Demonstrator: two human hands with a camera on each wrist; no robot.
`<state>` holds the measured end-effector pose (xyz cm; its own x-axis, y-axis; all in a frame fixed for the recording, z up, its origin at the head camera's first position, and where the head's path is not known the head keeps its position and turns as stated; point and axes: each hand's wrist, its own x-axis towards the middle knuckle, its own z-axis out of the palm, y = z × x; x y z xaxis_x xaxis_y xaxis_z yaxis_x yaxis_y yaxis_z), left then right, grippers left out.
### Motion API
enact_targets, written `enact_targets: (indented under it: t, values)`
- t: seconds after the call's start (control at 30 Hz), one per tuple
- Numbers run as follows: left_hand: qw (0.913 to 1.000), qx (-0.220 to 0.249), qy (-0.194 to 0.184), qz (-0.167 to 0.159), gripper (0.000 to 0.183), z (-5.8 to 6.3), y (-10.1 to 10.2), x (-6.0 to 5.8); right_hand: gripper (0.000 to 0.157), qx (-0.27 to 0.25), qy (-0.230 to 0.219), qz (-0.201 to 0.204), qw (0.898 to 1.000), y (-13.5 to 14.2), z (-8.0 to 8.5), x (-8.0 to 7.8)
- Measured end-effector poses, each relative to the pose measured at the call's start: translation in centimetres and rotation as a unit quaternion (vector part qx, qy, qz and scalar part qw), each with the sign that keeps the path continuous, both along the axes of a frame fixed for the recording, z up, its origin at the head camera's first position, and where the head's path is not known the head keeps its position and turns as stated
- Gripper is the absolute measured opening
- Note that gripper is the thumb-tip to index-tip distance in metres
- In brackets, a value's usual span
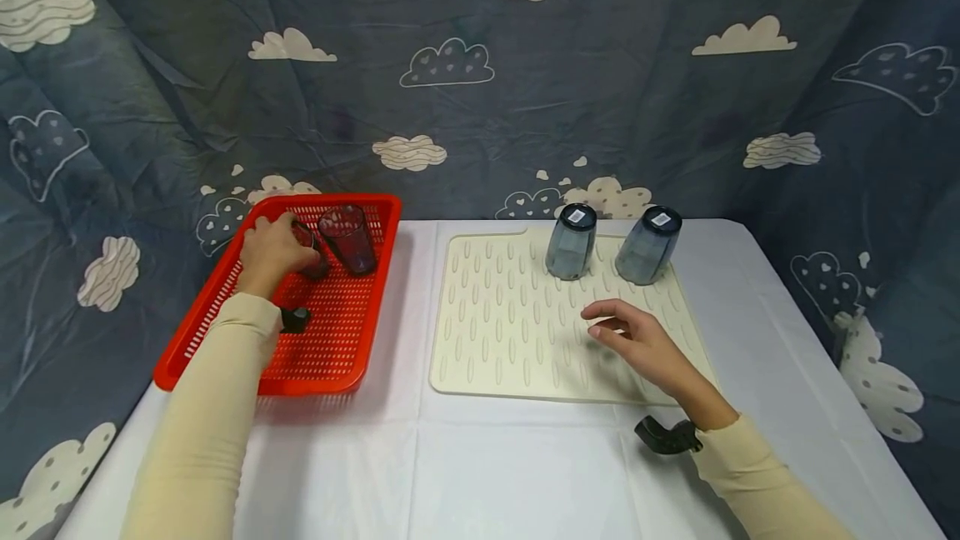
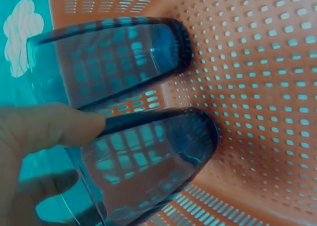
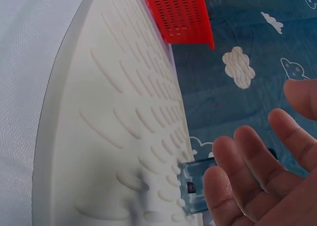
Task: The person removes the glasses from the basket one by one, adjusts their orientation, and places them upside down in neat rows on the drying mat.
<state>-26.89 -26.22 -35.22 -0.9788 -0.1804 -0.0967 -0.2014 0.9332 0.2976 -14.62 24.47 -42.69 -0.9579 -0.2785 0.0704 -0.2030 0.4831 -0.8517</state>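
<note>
Inside the red perforated basket (image 1: 313,387), my left hand (image 1: 273,252) grips a tinted drinking glass (image 2: 148,161) near its rim. The left wrist view has the thumb on the glass's outer wall and fingers seen through the clear part by its mouth. Beside it in the basket stands a second, slightly tilted drinking glass (image 1: 348,242), mouth up. My right hand (image 1: 637,344) hovers over the cream ribbed drying mat (image 1: 480,332), fingers loosely bent and holding nothing. Two blue-grey glasses, a left one (image 1: 572,247) and a right one (image 1: 647,250), stand upside down at the mat's back right.
A white cloth covers the table (image 1: 480,465), with the basket at its left and the mat right of centre. Close behind the table hangs a dark cloud-patterned curtain (image 1: 337,123), which also runs along both sides. Square stickers show on the upturned glass bases.
</note>
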Motion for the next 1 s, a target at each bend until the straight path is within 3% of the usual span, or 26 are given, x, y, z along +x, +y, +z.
enact_targets:
  t: [0.37,0.57,0.73,0.9,1.0]
  values:
    - [0.9982,0.026,0.051,0.018,0.068,-0.2,-1.9,1.4,0.031,0.007,-0.007,-0.001,1.000,0.3,0.5,0.1]
    - [0.9946,0.039,0.095,0.018,0.072,1.6,-3.1,2.9,0.031,0.014,-0.007,-0.003,1.000,0.3,0.7,0.2]
    - [0.9860,0.090,0.134,0.043,0.075,3.6,-3.0,4.4,0.031,0.010,-0.009,-0.004,1.000,0.3,0.8,0.1]
    - [0.9763,0.152,0.130,0.082,0.074,4.7,-2.7,5.7,0.031,0.008,-0.006,0.008,1.000,-0.1,0.9,-0.1]
    - [0.9661,0.198,0.120,0.115,0.079,5.3,-2.6,6.6,0.030,0.004,-0.002,0.010,1.000,-0.3,0.9,-0.2]
